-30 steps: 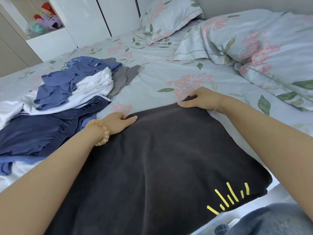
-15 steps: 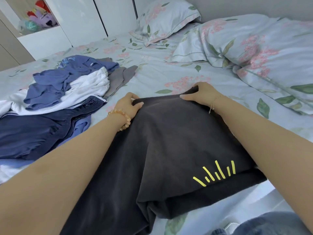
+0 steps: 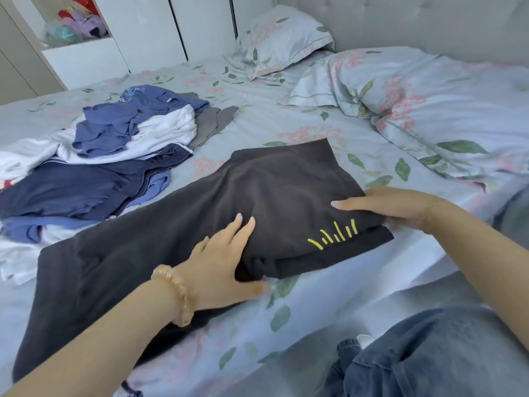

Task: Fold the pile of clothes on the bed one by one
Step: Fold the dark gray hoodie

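Black fabric is bunching under the left hand, whose grip is closing on the near fold of the black garment: the fingers are lying on top of the cloth and the thumb is reaching along the sheet beneath the folded edge, pinching that edge between them. A beaded bracelet is sitting on that wrist. The right hand is gripping the garment's right edge, its index finger stretching flat across the top layer while the other fingers are tucking under the fold; how far they are curling there cannot be told. Yellow stripes are showing on the corner just below that hand. The garment is lying partly folded on the floral bed, its left part trailing toward the near edge. Beyond it to the left, a pile of clothes in blue, white, navy and grey is waiting, touching the garment's far left side. Pillows and a rumpled duvet are lying at the head end.
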The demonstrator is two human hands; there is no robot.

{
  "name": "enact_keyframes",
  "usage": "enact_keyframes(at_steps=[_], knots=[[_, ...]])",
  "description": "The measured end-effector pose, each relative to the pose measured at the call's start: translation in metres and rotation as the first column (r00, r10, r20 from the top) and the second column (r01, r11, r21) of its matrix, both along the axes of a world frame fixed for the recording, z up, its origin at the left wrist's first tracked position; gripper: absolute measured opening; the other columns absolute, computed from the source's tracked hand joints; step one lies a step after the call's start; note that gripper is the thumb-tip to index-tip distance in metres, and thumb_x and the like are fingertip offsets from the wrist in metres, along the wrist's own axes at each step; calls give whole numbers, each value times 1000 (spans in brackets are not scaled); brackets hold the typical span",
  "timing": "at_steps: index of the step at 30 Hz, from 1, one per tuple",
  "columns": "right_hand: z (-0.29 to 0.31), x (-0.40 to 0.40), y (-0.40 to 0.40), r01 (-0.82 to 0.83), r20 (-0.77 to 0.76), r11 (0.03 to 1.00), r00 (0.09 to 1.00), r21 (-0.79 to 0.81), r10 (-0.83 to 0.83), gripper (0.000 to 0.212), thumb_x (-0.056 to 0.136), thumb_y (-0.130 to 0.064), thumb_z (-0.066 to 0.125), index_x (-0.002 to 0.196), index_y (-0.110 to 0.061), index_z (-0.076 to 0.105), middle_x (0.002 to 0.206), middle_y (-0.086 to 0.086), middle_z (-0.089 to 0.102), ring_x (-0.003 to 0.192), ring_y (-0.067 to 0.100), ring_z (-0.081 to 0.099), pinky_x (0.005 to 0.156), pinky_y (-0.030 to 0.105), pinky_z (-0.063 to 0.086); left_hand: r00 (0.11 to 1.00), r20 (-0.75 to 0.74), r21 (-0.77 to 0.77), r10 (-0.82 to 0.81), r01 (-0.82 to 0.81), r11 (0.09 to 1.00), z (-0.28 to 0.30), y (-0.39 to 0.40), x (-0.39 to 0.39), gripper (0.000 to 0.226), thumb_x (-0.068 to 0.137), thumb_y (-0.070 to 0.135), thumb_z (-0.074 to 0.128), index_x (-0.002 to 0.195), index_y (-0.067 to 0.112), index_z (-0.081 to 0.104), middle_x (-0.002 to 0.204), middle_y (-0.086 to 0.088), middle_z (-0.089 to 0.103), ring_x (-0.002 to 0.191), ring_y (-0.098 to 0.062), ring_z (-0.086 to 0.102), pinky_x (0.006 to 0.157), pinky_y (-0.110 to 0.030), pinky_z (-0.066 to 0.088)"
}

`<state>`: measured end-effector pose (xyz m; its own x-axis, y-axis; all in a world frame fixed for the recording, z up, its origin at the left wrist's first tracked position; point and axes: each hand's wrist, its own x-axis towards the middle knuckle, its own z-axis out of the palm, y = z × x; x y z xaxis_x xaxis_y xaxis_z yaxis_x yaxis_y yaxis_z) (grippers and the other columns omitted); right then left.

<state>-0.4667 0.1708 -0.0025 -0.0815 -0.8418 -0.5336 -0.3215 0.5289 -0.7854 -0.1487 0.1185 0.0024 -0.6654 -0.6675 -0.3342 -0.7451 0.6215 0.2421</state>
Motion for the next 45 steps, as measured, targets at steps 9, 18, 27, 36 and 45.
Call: enact_keyframes(at_steps=[9,18,27,36,45], knots=[[-10,-23,33,490,-32,785,841,-379,-540,11,92,-19,65,89,-9,63,60,3,45,49,17,38,35,18,30,998,-34,-178,-57,50,983,-36,18,28,72,55,87,-24,125,71,-23,158,19,-14,147,-9,-13,116,-53,-3],[-24,-21,48,281,-551,828,636,-485,-539,37,85,-42,69,80,-6,59,75,5,62,73,25,58,62,35,45,942,-318,-359,-110,-12,933,-33,27,19,58,84,74,26,115,44,64,128,21,54,116,-9,50,99,-43,43],[-13,-18,67,538,24,659,784,-527,-620,32,89,-29,69,73,-10,48,57,9,62,41,14,51,42,24,37,775,-610,-342,-166,-68,937,-17,28,33,25,85,45,57,90,30,77,93,20,62,86,-3,60,79,-11,43],[-25,-8,63,179,-625,865,624,-469,-469,37,84,-25,71,113,-10,54,114,13,54,102,31,56,78,38,48,890,-386,-267,-241,142,953,-23,36,51,26,89,24,64,114,33,66,113,23,55,101,-3,53,91,-20,44],[-20,119,17,-638,-822,636,570,-434,10,63,93,-62,35,140,-23,51,154,-1,35,143,19,30,117,40,27,736,-519,-499,434,-674,545,-2,15,169,42,80,27,73,116,10,60,114,-14,55,105,-40,49,86,-53,44]])
